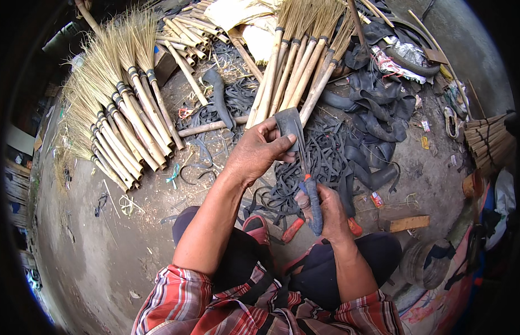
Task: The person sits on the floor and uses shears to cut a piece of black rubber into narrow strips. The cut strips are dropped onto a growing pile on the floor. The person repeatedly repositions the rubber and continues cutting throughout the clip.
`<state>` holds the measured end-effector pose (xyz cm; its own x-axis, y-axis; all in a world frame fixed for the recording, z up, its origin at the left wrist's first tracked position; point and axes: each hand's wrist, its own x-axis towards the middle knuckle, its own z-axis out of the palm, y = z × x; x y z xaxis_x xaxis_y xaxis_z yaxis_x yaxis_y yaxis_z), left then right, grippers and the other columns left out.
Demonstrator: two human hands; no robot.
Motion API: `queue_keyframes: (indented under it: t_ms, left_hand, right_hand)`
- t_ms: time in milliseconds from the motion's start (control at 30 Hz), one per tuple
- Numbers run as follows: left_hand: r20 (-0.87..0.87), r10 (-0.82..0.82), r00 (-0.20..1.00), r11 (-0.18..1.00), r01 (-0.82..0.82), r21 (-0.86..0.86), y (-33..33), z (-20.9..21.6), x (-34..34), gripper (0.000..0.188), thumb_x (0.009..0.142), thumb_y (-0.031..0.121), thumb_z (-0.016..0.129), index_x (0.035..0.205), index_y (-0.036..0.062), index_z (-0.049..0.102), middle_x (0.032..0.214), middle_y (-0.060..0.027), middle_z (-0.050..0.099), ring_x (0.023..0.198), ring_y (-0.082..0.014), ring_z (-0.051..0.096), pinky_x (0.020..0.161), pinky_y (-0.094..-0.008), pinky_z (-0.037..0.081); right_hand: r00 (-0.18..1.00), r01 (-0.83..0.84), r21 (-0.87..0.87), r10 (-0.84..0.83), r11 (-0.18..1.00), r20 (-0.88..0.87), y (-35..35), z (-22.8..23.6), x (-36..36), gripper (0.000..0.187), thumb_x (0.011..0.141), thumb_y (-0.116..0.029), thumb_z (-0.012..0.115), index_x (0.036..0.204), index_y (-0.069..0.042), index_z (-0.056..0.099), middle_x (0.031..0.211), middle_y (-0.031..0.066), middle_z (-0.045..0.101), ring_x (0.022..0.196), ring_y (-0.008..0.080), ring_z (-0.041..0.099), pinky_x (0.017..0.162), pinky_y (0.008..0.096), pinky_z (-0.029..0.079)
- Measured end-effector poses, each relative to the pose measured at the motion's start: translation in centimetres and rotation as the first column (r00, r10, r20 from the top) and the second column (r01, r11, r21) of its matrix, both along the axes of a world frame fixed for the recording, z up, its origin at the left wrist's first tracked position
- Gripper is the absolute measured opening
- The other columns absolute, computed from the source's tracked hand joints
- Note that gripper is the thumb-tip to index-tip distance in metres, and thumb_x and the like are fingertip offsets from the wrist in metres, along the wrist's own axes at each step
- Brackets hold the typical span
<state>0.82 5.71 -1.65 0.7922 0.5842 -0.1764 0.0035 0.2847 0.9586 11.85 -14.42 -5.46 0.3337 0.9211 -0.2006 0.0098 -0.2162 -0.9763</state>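
Note:
My left hand (pixel 257 149) pinches a piece of dark rubber sheet (pixel 287 121) between thumb and fingers, out in front of my knees. In my right hand (pixel 331 213) is a pair of scissors (pixel 312 204) whose handles are wrapped in dark and red material. The scissors' blades point up to the rubber and lie along its right side, where a narrow strip shows. Whether the blades are closed, I cannot tell. Below both hands, a heap of cut rubber strips (pixel 313 162) covers the ground.
Brooms with bamboo handles lie in a row at the left (pixel 123 120); another bunch (pixel 296 67) lies ahead. Bamboo sticks (pixel 190 33) are piled at the back. Black inner tube pieces (pixel 377 114) sprawl on the right, near a wooden block (pixel 408 223) and a round container (pixel 425 265).

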Motion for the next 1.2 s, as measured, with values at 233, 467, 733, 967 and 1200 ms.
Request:
queue_keyframes:
  t_ms: [233,467,733,967,1200]
  left_hand:
    - [0.005,-0.131,0.991,0.991,0.131,0.037,-1.1,-1.1,0.6,0.048,0.099,0.010,0.074,0.143,0.0027,0.058,0.103,0.0006,0.069,0.085,-0.0081,0.066,0.076,-0.0274,0.062]
    - [0.036,0.014,0.999,0.998,-0.011,-0.068,-0.6,-0.9,1.0,0.056,0.098,0.009,0.074,0.148,0.0014,0.053,0.109,0.0027,0.070,0.089,-0.0075,0.066,0.081,-0.0266,0.058]
    - [0.029,-0.084,0.996,0.995,0.082,0.051,-1.9,-1.4,1.2,0.062,0.097,0.003,0.073,0.154,0.0038,0.048,0.109,0.0045,0.070,0.094,-0.0031,0.063,0.087,-0.0227,0.053]
    - [0.088,0.002,0.996,0.989,0.011,-0.145,-1.2,-0.6,1.3,0.051,0.097,0.008,0.074,0.145,0.0026,0.057,0.112,0.0024,0.070,0.096,-0.0052,0.063,0.087,-0.0235,0.053]
    - [0.002,-0.048,0.999,0.995,0.047,0.082,-2.0,-0.7,1.5,0.044,0.099,0.008,0.071,0.140,0.0019,0.058,0.103,0.0035,0.069,0.090,-0.0040,0.060,0.082,-0.0215,0.050]
  right_hand:
    - [0.994,0.105,0.070,-0.102,0.992,-0.048,0.2,-0.3,-0.2,0.021,0.093,-0.016,0.077,0.105,0.001,0.069,0.085,0.0056,0.073,0.076,0.0114,0.067,0.069,0.0288,0.054]
    - [0.982,0.095,0.081,-0.107,0.992,0.157,-0.1,0.3,-0.5,0.021,0.093,-0.018,0.079,0.100,0.000,0.070,0.078,0.0061,0.070,0.067,0.0131,0.064,0.064,0.0307,0.051]
    - [0.978,0.130,0.106,-0.145,0.986,0.148,0.7,-0.6,0.0,0.031,0.099,-0.030,0.077,0.095,-0.002,0.064,0.077,-0.0045,0.057,0.068,0.0049,0.050,0.062,0.0253,0.044]
    - [0.963,0.096,-0.023,-0.087,0.995,0.257,-0.4,-0.4,0.0,0.023,0.096,-0.020,0.079,0.097,0.000,0.068,0.084,0.0035,0.070,0.074,0.0082,0.061,0.067,0.0267,0.051]
    - [0.958,0.153,0.060,-0.163,0.986,0.238,0.4,-1.0,0.0,0.026,0.096,-0.022,0.080,0.097,0.000,0.067,0.084,0.0035,0.070,0.075,0.0096,0.062,0.072,0.0279,0.054]
